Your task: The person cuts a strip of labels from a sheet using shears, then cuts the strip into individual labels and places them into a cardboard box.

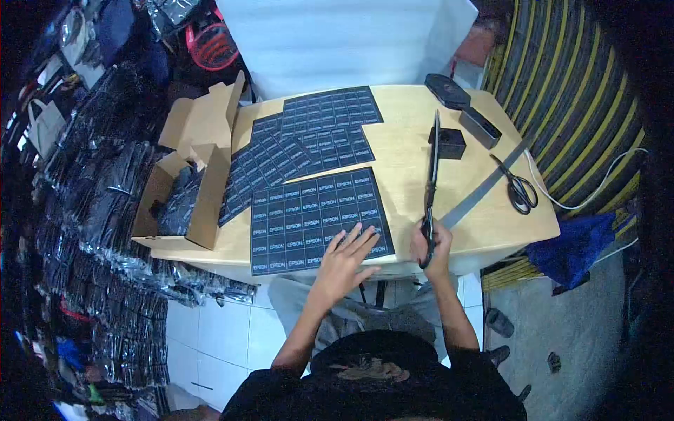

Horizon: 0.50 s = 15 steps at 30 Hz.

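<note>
My left hand (344, 254) lies with fingers spread on the lower right part of a black sheet (302, 217) printed with rows of EPSON labels. Its lower border sits near the table's front edge. In my right hand (433, 245), to the right of that sheet, are large black-handled scissors (433, 165), gripped by the handles with the blades pointing away from me. The blades look closed together. Behind the sheet, more printed sheets (330, 105) overlap one another.
An open cardboard box (210, 203) with dark pieces inside stands on the left of the wooden table (400, 182). On the right lie a steel ruler (481, 188), smaller scissors (521, 193), a black block (451, 144) and a black case (481, 128).
</note>
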{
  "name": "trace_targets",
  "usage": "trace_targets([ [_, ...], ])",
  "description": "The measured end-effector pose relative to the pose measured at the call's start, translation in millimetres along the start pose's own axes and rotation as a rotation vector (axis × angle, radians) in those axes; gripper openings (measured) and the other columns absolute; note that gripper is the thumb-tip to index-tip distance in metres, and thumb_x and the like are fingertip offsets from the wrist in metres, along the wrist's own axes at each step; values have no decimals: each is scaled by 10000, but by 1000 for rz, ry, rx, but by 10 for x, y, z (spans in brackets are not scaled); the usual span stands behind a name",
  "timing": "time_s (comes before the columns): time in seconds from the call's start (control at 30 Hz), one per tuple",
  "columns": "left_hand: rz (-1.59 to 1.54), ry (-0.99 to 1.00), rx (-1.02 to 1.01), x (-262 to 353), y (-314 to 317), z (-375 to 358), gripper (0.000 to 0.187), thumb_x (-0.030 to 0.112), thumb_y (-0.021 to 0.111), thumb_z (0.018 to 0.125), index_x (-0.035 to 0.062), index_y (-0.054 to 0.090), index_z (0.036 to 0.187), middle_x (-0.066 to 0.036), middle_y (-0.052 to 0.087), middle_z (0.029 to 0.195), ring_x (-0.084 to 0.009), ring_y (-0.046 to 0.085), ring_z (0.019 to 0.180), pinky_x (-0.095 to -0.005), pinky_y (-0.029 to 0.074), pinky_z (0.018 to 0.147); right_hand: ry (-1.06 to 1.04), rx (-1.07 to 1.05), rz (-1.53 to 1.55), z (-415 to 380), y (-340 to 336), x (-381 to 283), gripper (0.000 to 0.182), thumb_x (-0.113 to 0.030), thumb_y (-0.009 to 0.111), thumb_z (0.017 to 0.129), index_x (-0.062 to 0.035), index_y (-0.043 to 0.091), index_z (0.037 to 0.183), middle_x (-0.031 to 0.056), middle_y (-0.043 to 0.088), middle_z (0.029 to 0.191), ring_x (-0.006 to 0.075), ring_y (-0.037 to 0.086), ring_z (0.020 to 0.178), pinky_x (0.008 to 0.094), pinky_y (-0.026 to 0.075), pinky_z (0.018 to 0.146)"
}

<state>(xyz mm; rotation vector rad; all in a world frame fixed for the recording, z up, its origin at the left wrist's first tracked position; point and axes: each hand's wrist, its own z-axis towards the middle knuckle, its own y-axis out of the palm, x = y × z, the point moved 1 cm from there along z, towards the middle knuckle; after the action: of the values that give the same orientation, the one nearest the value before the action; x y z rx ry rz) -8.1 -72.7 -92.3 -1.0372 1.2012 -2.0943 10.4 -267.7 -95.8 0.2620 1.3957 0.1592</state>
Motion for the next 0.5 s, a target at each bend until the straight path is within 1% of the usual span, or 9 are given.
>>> trace_targets([
  [0.13, -6, 45, -60, 116, -2, -151, 544, 247, 651, 776, 78, 481, 1264, -87, 432, 1350, -247, 356, 1284, -430, 247, 1056, 65, 35, -96, -472, -202, 18, 68, -36, 580, 831, -46, 515, 814, -38, 461, 564, 44, 428, 445, 203, 307, 393],
  [0.2, -56, 35, 34, 179, 11, -215, 481, 210, 681, 758, 89, 549, 1204, -109, 438, 1344, -265, 382, 1270, -445, 304, 1022, 170, 50, -32, -805, -294, -40, 74, -80, 573, 839, -37, 514, 852, -47, 448, 595, 46, 435, 495, 203, 334, 443],
  [0.23, -70, 35, 14, 226, 30, -274, 481, 210, 681, 758, 89, 549, 1204, -109, 438, 1344, -265, 382, 1270, -445, 304, 1022, 353, 50, 120, -954, -348, -32, 145, -143, 595, 826, -33, 510, 864, -43, 440, 627, 46, 429, 539, 203, 344, 485],
  [0.27, -182, 19, 93, 281, 40, -353, 417, 185, 693, 751, 80, 578, 1138, -108, 498, 1247, -258, 454, 1171, -419, 351, 967, 533, 52, 274, -1111, -395, -25, 219, -206, 616, 812, -28, 506, 876, -39, 432, 660, 45, 422, 582, 203, 353, 526],
  [0.33, -410, -35, 251, 384, 99, -535, 290, 135, 716, 737, 61, 636, 1006, -107, 617, 1052, -243, 596, 974, -365, 445, 857, 397, -87, -55, -1456, -487, -59, 362, -319, 671, 752, -28, 495, 877, -24, 417, 712, 58, 394, 640, 225, 355, 583],
  [0.37, -428, -45, 238, 405, 171, -604, 290, 135, 716, 737, 61, 636, 1006, -107, 617, 1052, -243, 596, 974, -365, 445, 857, 298, -220, -136, -1566, -612, -46, 449, -325, 737, 678, -27, 491, 906, -10, 425, 733, 92, 414, 653, 259, 370, 603],
  [0.4, -627, -260, 190, 381, 270, -684, 206, 140, 687, 773, 45, 612, 940, -79, 604, 943, -203, 580, 868, -331, 445, 778, 316, -212, -140, -1695, -688, -76, 449, -325, 737, 678, -27, 491, 906, -10, 425, 733, 92, 414, 653, 259, 370, 603],
  [0.47, -996, -696, 83, 355, 399, -796, 156, 150, 629, 845, 13, 565, 809, -22, 578, 725, -121, 549, 656, -264, 443, 621, 524, -245, -387, -1868, -702, -266, 485, -298, 775, 647, -33, 496, 941, -11, 450, 743, 118, 448, 674, 285, 389, 627],
  [0.5, -1282, -785, 166, 363, 442, -731, 177, 175, 586, 884, 21, 531, 816, -9, 560, 736, -87, 524, 664, -254, 448, 631, 522, -282, -434, -1987, -762, -247, 457, -241, 788, 654, -46, 506, 956, -8, 470, 750, 121, 466, 691, 283, 396, 642],
])
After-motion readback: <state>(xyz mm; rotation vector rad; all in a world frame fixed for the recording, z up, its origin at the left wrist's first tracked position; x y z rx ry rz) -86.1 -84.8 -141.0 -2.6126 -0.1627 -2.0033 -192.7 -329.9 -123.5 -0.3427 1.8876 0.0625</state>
